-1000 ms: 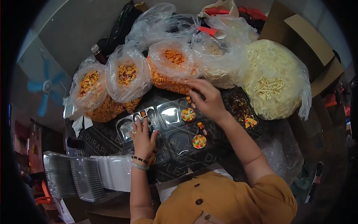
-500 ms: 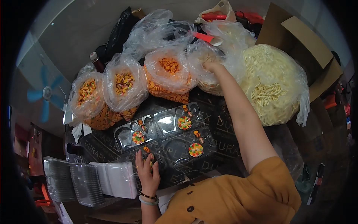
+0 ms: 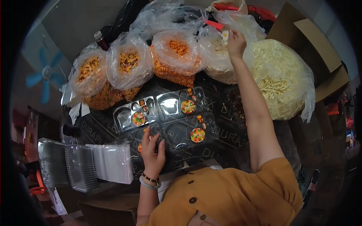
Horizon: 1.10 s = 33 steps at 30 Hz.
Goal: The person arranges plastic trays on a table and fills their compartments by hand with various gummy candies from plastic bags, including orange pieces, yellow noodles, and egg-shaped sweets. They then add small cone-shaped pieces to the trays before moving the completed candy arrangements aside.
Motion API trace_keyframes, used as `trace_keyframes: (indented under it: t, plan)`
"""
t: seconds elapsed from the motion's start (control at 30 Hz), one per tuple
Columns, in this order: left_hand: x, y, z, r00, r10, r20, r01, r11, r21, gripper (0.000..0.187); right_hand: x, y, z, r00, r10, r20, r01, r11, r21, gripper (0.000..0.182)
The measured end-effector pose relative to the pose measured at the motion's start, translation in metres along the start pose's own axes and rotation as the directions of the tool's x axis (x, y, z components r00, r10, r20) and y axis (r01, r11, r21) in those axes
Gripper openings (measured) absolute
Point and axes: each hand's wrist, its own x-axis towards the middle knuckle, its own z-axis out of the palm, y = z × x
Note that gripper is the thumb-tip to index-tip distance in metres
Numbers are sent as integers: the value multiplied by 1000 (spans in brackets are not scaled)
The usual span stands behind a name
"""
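Note:
My right hand (image 3: 236,44) is raised above an open plastic bag (image 3: 218,69) of pale pieces. Between its fingertips is a small white gummy candy (image 3: 225,34) with a yellow centre, like a fried egg. My left hand (image 3: 154,156) hovers at a clear tray, its fingers apart and partly covering that tray's candies. Several clear compartment trays (image 3: 167,104) lie together on the dark table cover. They hold round pizza-like gummies (image 3: 188,106) and small burger- or hot-dog-like pieces (image 3: 200,119).
Open bags of orange pieces (image 3: 177,49) and mixed-colour candies (image 3: 129,63) stand along the back. A large bag of pale yellow strands (image 3: 275,84) is at right, beside a cardboard box (image 3: 313,41). Stacked clear trays (image 3: 81,165) and plastic sleeves (image 3: 113,162) sit front left.
My right hand has come up out of the bag of pale pieces, now with an egg-like candy in its fingers. My left hand stays by the near-left tray; the view has shifted slightly.

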Motion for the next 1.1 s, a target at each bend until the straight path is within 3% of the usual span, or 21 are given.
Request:
trace_keyframes:
  t: [0.03,0.07,0.1,0.17,0.2,0.27,0.37,0.43,0.5,0.53,0.57,0.6,0.63,0.67,0.73,0.83,0.87,0.9,1.0,1.07,1.1]
  plan:
    - [3,2,3,999,-26,24,29,994,-103,25,1,-16,-7,1000,7,16,-7,1000,3,15]
    - [9,5,7,998,-49,42,57,978,-203,24,-2,-35,-13,970,229,77,-242,913,328,16]
    - [15,5,15,986,-132,107,166,879,-447,27,-9,-55,-17,889,407,210,-446,670,593,18]
    - [35,16,30,929,-240,280,364,475,-801,35,-49,-103,-32,718,479,504,-693,431,578,18]
    - [47,24,35,890,-253,379,432,202,-879,40,-77,-127,-38,634,479,607,-773,361,522,17]
    - [67,22,54,878,-219,427,409,-123,-904,44,-130,-165,-50,447,425,787,-892,277,356,19]
    - [75,1,64,883,-84,462,402,-376,-835,39,-187,-187,-64,207,246,947,-944,303,128,27]
    - [63,-14,63,855,-180,486,409,-343,-846,38,-200,-191,-72,162,202,966,-964,242,111,27]
    - [52,-21,59,783,-359,508,413,-312,-856,30,-208,-193,-77,235,42,971,-850,494,185,28]
    - [49,-23,56,783,-368,502,406,-310,-860,30,-207,-197,-83,261,14,965,-693,699,177,27]
    - [46,-26,54,774,-410,483,396,-282,-874,28,-203,-202,-85,255,6,967,-695,697,179,27]
    - [44,-28,51,765,-450,461,386,-253,-887,26,-200,-206,-86,384,-106,917,-401,875,269,24]
    - [43,-30,47,768,-456,450,375,-251,-893,26,-199,-209,-85,465,-257,848,-55,947,317,21]
    - [41,-34,39,768,-482,423,393,-166,-904,25,-198,-213,-79,461,-271,845,-53,942,331,21]
    - [41,-35,22,753,-563,340,387,-39,-921,24,-198,-221,-61,418,69,906,-620,750,229,20]
    - [38,-50,-7,738,-611,286,388,38,-921,27,-211,-217,-5,381,-55,923,-620,726,299,22]
    - [37,-55,-15,737,-614,283,389,44,-920,27,-215,-221,15,265,-68,962,-683,691,237,21]
    - [36,-62,-22,742,-602,296,405,50,-913,26,-221,-222,31,266,-73,961,-685,687,242,21]
    - [37,-69,-39,758,-592,273,388,72,-919,25,-220,-239,52,-41,-63,997,-878,478,-6,17]
    - [43,-71,-48,711,-681,177,333,103,-937,25,-219,-249,46,-91,-146,985,-916,401,-26,16]
    - [45,-74,-53,746,-628,221,314,38,-949,24,-221,-254,41,-127,-210,969,-946,319,-55,14]
